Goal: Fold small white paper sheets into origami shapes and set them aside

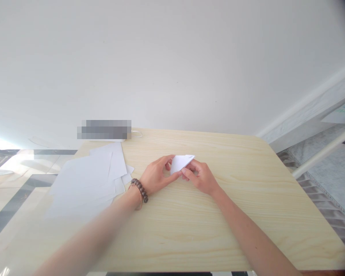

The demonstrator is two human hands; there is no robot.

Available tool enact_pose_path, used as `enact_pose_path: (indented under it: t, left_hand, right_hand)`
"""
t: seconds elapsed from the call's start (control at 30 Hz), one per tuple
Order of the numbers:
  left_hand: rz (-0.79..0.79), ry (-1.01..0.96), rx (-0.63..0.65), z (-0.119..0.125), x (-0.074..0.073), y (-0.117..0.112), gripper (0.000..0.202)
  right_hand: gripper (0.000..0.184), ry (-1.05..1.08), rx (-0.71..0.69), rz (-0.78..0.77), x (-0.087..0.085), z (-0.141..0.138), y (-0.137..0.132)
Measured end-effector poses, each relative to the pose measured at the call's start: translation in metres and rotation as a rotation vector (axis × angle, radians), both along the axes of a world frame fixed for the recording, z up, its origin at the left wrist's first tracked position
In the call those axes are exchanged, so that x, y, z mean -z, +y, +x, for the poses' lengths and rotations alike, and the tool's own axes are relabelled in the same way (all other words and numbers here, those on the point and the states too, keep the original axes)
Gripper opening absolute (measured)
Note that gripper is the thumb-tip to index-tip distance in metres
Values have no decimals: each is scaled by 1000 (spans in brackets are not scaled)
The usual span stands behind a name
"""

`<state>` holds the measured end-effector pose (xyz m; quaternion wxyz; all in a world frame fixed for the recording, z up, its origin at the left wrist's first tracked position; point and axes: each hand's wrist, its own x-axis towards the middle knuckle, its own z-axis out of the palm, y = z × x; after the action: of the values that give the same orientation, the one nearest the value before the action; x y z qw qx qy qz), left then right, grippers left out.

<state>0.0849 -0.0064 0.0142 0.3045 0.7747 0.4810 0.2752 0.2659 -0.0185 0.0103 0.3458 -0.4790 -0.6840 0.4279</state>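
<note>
A small folded piece of white paper, roughly triangular, is held just above the light wooden table near its middle. My left hand, with a brown bead bracelet on the wrist, pinches the paper's left side. From the right, my right hand pinches the lower right edge. The fingers of both hands are closed on the paper.
A loose pile of white paper sheets lies on the left part of the table, beside my left wrist. A flat white object sits at the table's far edge against the white wall. Tiled floor shows on both sides.
</note>
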Motion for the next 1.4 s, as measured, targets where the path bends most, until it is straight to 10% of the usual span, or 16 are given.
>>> enact_pose_path:
  t: [0.33,0.83,1.4]
  left_hand:
    - [-8,-13,4,0,-2,-2,54]
    - [-334,-240,-9,-3,-14,5,49]
    - [-512,-414,14,-12,-14,9,41]
  right_hand:
    - [13,35,204,12,7,-9,1]
    - [3,-307,197,650,11,-16,-5]
    - [20,-45,93,503,4,-14,-7]
